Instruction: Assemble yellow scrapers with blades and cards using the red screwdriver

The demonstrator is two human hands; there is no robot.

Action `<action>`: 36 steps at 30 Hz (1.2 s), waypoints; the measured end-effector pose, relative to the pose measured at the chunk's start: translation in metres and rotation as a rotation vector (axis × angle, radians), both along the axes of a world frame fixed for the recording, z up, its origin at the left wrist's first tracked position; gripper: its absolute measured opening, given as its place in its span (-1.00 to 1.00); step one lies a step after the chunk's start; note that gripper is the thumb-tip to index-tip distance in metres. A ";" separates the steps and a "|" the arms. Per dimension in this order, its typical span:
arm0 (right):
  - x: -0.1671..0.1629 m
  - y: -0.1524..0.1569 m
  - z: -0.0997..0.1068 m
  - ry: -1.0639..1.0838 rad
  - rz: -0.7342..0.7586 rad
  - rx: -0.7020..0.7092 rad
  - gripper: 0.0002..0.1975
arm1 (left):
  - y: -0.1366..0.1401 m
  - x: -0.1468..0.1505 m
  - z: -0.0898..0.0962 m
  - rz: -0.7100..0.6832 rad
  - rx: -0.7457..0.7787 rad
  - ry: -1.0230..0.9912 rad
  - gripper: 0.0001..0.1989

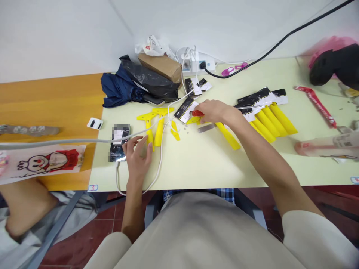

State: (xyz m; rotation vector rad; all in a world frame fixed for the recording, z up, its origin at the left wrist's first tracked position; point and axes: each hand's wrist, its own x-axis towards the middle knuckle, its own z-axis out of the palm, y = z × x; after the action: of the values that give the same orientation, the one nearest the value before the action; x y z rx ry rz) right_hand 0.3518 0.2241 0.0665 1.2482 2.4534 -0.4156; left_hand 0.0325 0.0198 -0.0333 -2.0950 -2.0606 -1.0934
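A smartphone (119,145) lies on the bench (179,170), a white cable (159,164) running from its near edge. Just right of the phone is the left hand (138,155), fingers bent and spread; its thumb side meets the handle of a yellow T-shaped scraper (148,123), though whether it presses there cannot be told. A second yellow scraper (159,130) lies beside the first, farther right of the phone, then a loose yellow plate (175,131) and small screws (185,129).

Well to the phone's right and a little beyond it, the right hand (211,110) is closed around a red-handled screwdriver (198,113). Near that hand, on the phone's far right, lie a metal blade (206,128) and a yellow handle (228,137). Farthest right from the phone, more yellow handles (276,121) lie side by side against black-and-white cards (259,98).
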 end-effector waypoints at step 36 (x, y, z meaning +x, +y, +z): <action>0.161 -0.110 0.018 -0.097 -0.517 0.102 -0.63 | 0.009 0.025 0.006 -0.171 -0.018 0.082 -0.73</action>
State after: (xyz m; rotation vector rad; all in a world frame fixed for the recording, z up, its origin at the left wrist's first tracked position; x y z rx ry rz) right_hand 0.5130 0.1143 0.0844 1.9019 2.0713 -0.3501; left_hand 0.0572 0.0292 -0.0271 -2.3198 -1.8924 -0.9910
